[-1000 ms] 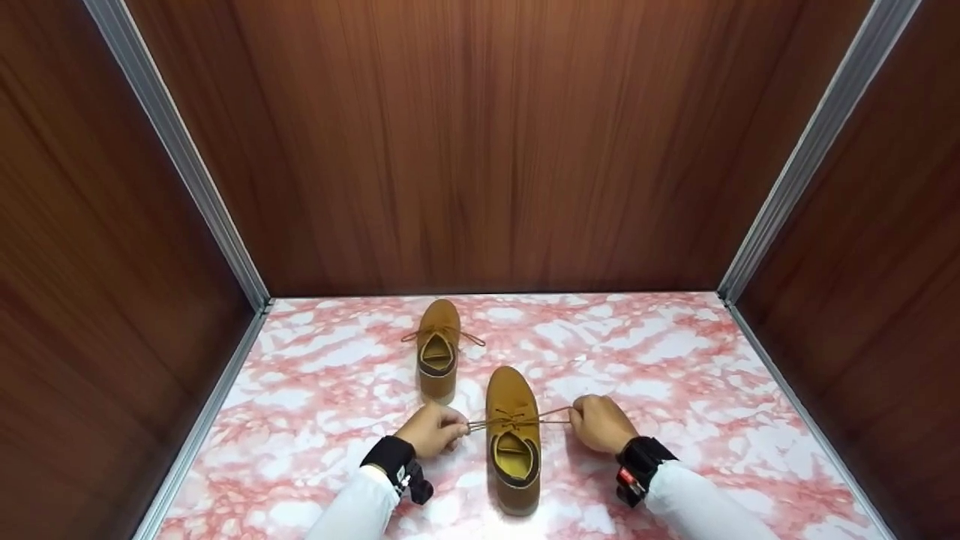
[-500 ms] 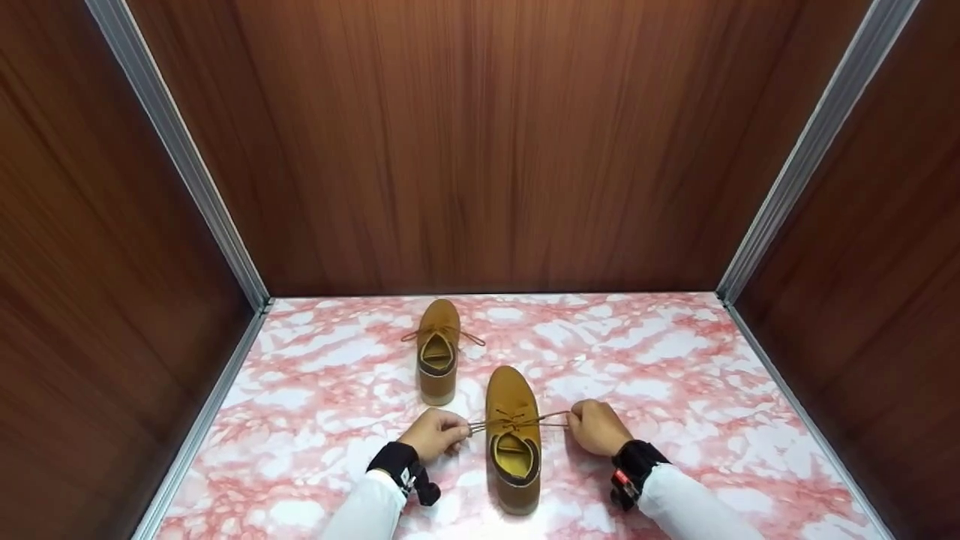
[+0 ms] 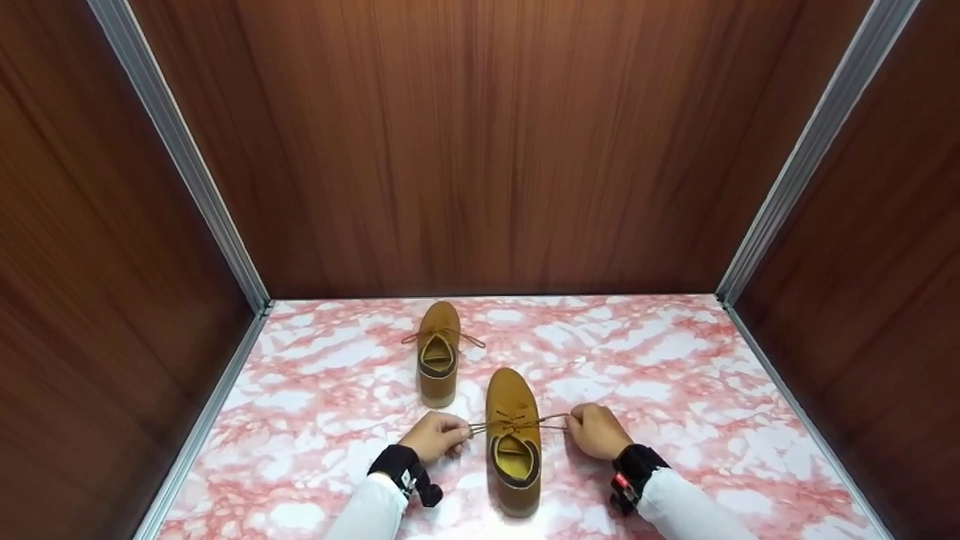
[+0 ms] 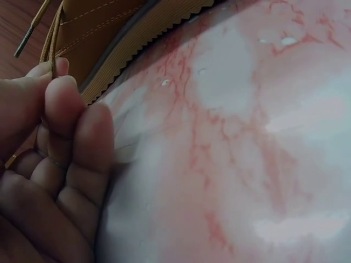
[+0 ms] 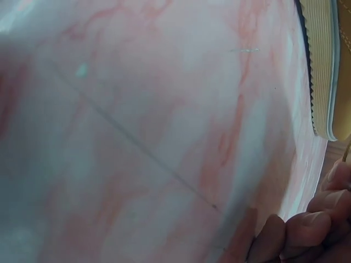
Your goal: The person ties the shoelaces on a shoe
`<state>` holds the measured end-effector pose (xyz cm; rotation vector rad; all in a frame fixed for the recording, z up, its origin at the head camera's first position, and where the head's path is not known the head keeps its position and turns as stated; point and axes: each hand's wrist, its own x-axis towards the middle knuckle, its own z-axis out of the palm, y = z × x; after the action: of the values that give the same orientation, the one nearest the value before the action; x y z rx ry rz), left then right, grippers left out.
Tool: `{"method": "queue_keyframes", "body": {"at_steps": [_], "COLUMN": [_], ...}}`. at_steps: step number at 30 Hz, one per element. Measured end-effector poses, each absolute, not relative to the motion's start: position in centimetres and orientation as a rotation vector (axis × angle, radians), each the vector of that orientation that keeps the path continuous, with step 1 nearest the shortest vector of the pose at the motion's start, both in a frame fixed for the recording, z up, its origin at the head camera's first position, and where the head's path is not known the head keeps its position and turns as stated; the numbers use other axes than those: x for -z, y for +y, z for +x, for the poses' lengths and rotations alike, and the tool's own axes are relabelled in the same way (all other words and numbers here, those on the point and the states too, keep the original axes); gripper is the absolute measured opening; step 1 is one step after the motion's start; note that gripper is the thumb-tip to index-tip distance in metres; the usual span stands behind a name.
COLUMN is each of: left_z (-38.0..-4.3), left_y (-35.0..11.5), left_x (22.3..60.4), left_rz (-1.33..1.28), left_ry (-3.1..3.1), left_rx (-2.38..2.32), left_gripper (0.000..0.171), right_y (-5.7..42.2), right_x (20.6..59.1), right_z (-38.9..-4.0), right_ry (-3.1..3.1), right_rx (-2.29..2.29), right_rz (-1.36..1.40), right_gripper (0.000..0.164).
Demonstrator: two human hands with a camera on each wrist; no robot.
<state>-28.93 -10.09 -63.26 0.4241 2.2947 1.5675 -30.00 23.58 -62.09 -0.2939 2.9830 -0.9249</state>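
A tan lace-up shoe (image 3: pixel 510 390) stands upright, toe pointing away, between the two hands. Its brown shoelace (image 4: pixel 53 41) is drawn out to both sides over the tongue. At the left, my left hand (image 3: pixel 435 436) pinches a doubled part of the lace between thumb and forefinger; a loose tip (image 4: pixel 22 44) sticks out in the left wrist view. On the other side my right hand (image 3: pixel 598 431) grips the lace with curled fingers, two strands running from it to the shoe. In the right wrist view only some fingers (image 5: pixel 307 227) and the sole edge (image 5: pixel 323 71) show.
The matching tan shoe (image 3: pixel 438 386) stands farther back, just beyond the left hand, its lace tied in a bow. Pink-and-white marbled sheeting (image 3: pixel 675 375) covers the table. Brown wood-look panels (image 3: pixel 480 150) with metal corner rails (image 3: pixel 810 150) enclose the back and sides.
Both hands have shifted slightly toward the body, and the right hand also a little toward the shoe. Each keeps its hold on the lace; the shoes stay in place.
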Motion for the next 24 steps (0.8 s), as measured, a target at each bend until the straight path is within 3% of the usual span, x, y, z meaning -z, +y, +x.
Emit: {"method": "queue_keyframes", "body": {"at_steps": [17, 24], "left_z": [-28.1, -27.3], "left_y": [-8.6, -8.0], "left_x": [63.0, 62.0], "left_rz": [0.271, 0.187], "left_ry": [2.246, 2.329], "left_rx": [-1.759, -1.736], "left_gripper": [0.024, 0.026], "right_y": [23.4, 23.5], "right_x": [61.0, 58.8], "right_z": [-29.4, -29.1], "right_ry": [2.842, 2.793], "right_rx": [1.094, 1.157], "right_rz": [-0.275, -0.222], "right_gripper": [0.039, 0.025]}}
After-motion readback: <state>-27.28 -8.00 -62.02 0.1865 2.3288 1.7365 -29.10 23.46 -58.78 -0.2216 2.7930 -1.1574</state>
